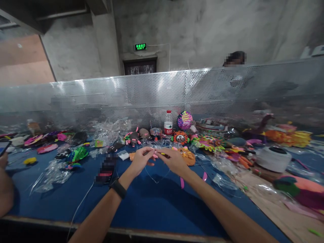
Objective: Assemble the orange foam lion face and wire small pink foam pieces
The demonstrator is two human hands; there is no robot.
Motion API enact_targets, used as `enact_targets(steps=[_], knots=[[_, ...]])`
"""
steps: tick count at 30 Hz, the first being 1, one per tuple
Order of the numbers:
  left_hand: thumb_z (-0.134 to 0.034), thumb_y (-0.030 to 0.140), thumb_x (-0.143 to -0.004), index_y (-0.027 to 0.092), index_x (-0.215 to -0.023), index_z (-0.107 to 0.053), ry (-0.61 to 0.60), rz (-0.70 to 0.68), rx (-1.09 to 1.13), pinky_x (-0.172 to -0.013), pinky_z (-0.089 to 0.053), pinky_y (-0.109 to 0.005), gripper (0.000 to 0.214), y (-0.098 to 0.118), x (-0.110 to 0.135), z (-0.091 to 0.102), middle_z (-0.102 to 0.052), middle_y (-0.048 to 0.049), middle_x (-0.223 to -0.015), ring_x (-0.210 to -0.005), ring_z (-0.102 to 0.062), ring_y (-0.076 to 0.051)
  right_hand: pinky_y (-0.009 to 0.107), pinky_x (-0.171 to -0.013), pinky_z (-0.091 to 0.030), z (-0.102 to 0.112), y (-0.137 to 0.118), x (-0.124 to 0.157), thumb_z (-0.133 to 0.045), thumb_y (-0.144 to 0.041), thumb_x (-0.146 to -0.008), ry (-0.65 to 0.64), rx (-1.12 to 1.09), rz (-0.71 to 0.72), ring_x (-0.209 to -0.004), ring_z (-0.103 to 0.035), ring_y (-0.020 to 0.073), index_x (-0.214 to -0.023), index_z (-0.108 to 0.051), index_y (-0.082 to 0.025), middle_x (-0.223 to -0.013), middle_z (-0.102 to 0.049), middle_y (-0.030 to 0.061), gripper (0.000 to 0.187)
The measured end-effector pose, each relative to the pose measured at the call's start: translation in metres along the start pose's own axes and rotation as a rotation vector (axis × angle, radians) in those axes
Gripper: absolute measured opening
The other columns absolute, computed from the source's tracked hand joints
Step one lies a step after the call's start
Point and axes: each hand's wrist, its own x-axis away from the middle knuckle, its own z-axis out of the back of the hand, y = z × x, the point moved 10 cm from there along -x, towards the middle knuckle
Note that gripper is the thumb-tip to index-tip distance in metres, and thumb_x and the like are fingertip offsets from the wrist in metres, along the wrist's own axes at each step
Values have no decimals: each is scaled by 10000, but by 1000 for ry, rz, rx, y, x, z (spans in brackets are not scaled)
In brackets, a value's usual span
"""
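Both my arms reach out over the blue table (152,202). My left hand (141,158), with a black watch on its wrist, is closed in a pinch on a thin clear thread that loops down between the hands. My right hand (174,161) is closed too, pinching a small dark and pink piece (165,155) at its fingertips. The two hands almost touch. An orange felt toy (187,156) lies just behind my right hand, partly hidden by it.
Many colourful felt toys and clear plastic bags (50,173) litter the table. A water bottle (168,123) stands at the perforated metal screen (152,94). A white tape roll (274,158) sits right. A phone (105,170) lies left of my hands. Another person's arm (5,189) is at the far left.
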Motion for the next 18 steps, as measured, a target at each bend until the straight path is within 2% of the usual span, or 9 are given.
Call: enact_targets(steps=[3, 6, 9, 12, 15, 18], knots=[[-705, 437, -679, 154, -810, -630, -54, -6, 17, -489, -497, -202, 321, 1, 0, -4, -613, -22, -717, -654, -588, -127, 318, -680, -457, 5, 0, 0, -543, -394, -829, 26, -52, -38, -695, -635, 206, -780, -727, -262, -747, -714, 28, 232], [-712, 451, -671, 158, -827, -633, -80, -30, 15, -512, -514, -228, 342, 4, 1, -5, -603, -13, -703, -653, -584, -130, 297, -599, -429, 9, 4, 1, -571, -426, -808, 63, -80, -128, -559, -579, 183, -689, -704, -250, -560, -639, 5, 251], [-730, 467, -646, 153, -836, -650, -82, -38, -10, -494, -503, -228, 375, 8, 2, -5, -593, -11, -694, -641, -569, -130, 280, -551, -402, 10, 6, 2, -573, -459, -800, 83, -90, -212, -488, -520, 157, -615, -651, -227, -480, -572, -9, 307], [-734, 474, -640, 150, -849, -666, -91, -44, -31, -474, -483, -216, 392, 12, 4, -7, -583, -9, -682, -628, -554, -128, 275, -525, -398, 5, 4, 2, -544, -510, -809, 75, -174, -242, -471, -506, 148, -587, -602, -214, -474, -557, -6, 374], [-714, 471, -665, 151, -856, -670, -101, -63, -32, -462, -465, -198, 375, 13, 5, -7, -579, -8, -678, -617, -551, -121, 280, -513, -424, -5, 4, 1, -516, -571, -808, 47, -375, -258, -475, -522, 145, -605, -584, -206, -553, -604, 14, 424], [-705, 464, -674, 146, -831, -659, -94, -64, -45, -450, -455, -183, 358, 11, 3, -6, -580, -8, -681, -601, -549, -112, 274, -493, -431, -15, 13, 2, -537, -616, -763, 49, -544, -344, -470, -520, 135, -597, -566, -196, -578, -608, 18, 453]])
